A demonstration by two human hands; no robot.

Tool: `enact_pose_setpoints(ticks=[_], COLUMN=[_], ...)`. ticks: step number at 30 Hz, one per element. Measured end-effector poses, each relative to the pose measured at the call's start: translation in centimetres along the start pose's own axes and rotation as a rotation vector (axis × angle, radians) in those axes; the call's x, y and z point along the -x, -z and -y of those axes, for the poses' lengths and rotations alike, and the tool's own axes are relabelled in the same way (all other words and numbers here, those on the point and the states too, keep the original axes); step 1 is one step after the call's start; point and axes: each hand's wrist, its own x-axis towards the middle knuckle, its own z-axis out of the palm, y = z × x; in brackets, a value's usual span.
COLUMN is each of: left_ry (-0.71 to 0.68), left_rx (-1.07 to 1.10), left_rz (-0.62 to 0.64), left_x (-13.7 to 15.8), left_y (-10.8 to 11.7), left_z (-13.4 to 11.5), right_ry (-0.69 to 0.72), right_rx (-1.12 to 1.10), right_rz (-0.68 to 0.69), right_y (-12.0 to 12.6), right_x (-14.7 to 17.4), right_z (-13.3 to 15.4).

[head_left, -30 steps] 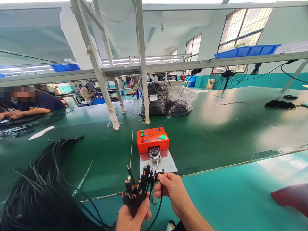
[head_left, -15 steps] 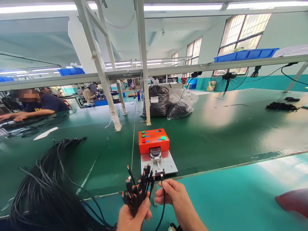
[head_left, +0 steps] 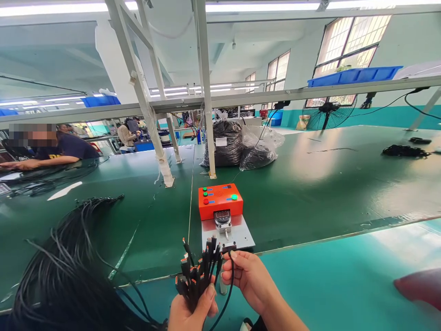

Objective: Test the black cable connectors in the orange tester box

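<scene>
My left hand (head_left: 196, 307) is closed round a bunch of black cables (head_left: 198, 271), their connector ends pointing up, several with orange tips. Beside it, my right hand (head_left: 246, 278) pinches one black cable (head_left: 231, 280) just below its plug. That plug is at the front edge of a metal test plate (head_left: 243, 230), by the small dark block there; my fingers partly hide it, so how far it sits in I cannot tell. Behind the block a digital gauge (head_left: 222, 217) is mounted in front of an orange box (head_left: 220, 200) with green and red buttons, one lit green.
A large heap of black cables (head_left: 69, 266) lies on the green table (head_left: 310, 193) at left. Two bags (head_left: 227, 142) stand behind the box, near white shelf posts (head_left: 207, 115). Another person (head_left: 65, 147) leans over cables at far left. A dark cable bundle (head_left: 404, 151) lies at right.
My right hand has moved slightly forward and up, bringing the cable's plug from in front of the plate to the block at its edge. My left hand stays almost still.
</scene>
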Motion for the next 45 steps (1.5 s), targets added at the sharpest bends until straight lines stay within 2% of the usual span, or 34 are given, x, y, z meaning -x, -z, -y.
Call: enact_pose_setpoints(ticks=[6, 10, 16, 18, 20, 21, 23, 25, 27, 30, 33, 36, 38, 41, 45], left_ry=[-0.064, -0.068, -0.046, -0.036, -0.004, 0.015, 0.046, 0.067, 0.077, 0.058, 0.081, 0.073, 0.047, 0.044, 0.03], left_rx=[0.027, -0.012, 0.035, 0.052, 0.056, 0.06, 0.076, 0.086, 0.054, 0.034, 0.093, 0.128, 0.128, 0.118, 0.103], left_rz=[-0.118, -0.11, -0.098, -0.085, -0.05, -0.035, -0.015, -0.029, -0.016, 0.018, -0.052, -0.163, -0.16, -0.098, -0.088], left_x=[-0.6, -0.8, -0.5, -0.4, -0.3, -0.2, -0.1, 0.0, 0.2, 0.3, 0.2, -0.1, -0.2, -0.2, -0.2], left_y=[-0.5, -0.5, -0.6, -0.6, -0.5, -0.4, -0.4, -0.5, -0.8, -1.1, -0.8, -0.1, 0.1, 0.0, -0.1], left_z=[1.7, 2.2, 1.3, 0.8, 0.2, -0.1, -0.4, -0.6, -0.5, -0.2, 0.1, 0.3, 0.3, 0.4, 0.8], right_ry=[-0.006, -0.01, -0.02, -0.055, -0.056, -0.016, 0.165, 0.364, 0.435, 0.353, 0.28, 0.212, 0.191, 0.194, 0.179], right_rx=[-0.006, -0.003, 0.068, 0.234, 0.535, 0.698, 0.908, 0.865, 0.656, 0.399, 0.277, 0.338, 0.432, 0.523, 0.575], right_rz=[0.0, 0.0, 0.016, 0.077, 0.17, 0.197, 0.156, 0.099, 0.137, 0.238, 0.102, -0.082, -0.149, -0.184, -0.205], right_y=[0.1, 0.2, 0.3, 1.0, 1.8, 2.2, 2.5, 2.0, 0.9, -0.7, -1.1, -0.5, -0.1, 0.1, 0.0], right_x=[0.0, 0.0, 0.1, 0.5, 1.2, 1.5, 2.2, 2.8, 3.1, 3.1, 2.5, 1.6, 1.1, 0.4, -0.2], right_z=[-0.1, -0.1, -0.1, -0.7, -1.5, -1.8, -2.2, -2.1, -1.6, -1.2, -1.3, -1.4, -1.2, -1.0, -0.9])
